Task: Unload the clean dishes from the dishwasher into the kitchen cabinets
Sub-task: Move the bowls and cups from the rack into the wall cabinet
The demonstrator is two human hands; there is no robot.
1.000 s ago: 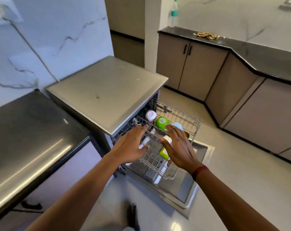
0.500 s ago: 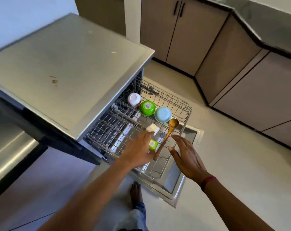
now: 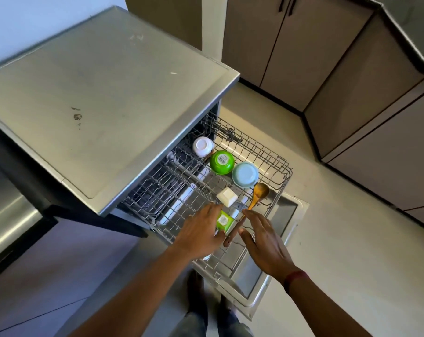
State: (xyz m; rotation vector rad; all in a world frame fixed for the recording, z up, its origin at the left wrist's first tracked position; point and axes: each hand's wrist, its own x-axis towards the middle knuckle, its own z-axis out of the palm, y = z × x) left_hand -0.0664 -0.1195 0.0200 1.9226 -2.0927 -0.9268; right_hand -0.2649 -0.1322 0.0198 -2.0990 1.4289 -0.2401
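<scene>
Your left hand and right hand hovered splayed and empty over the dishwasher rack, the wooden spoon lying between them.

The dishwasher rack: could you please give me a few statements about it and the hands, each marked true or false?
1. The white bowl, green bowl and blue bowl lie upside down in the rack. True.
2. The right hand grips the wooden spoon. False: the spoon lies in the rack; the hand is open beside its handle.
3. The green bowl sits between the white and blue bowls. True.
4. The cabinet doors stand open. False: they are shut.
</scene>
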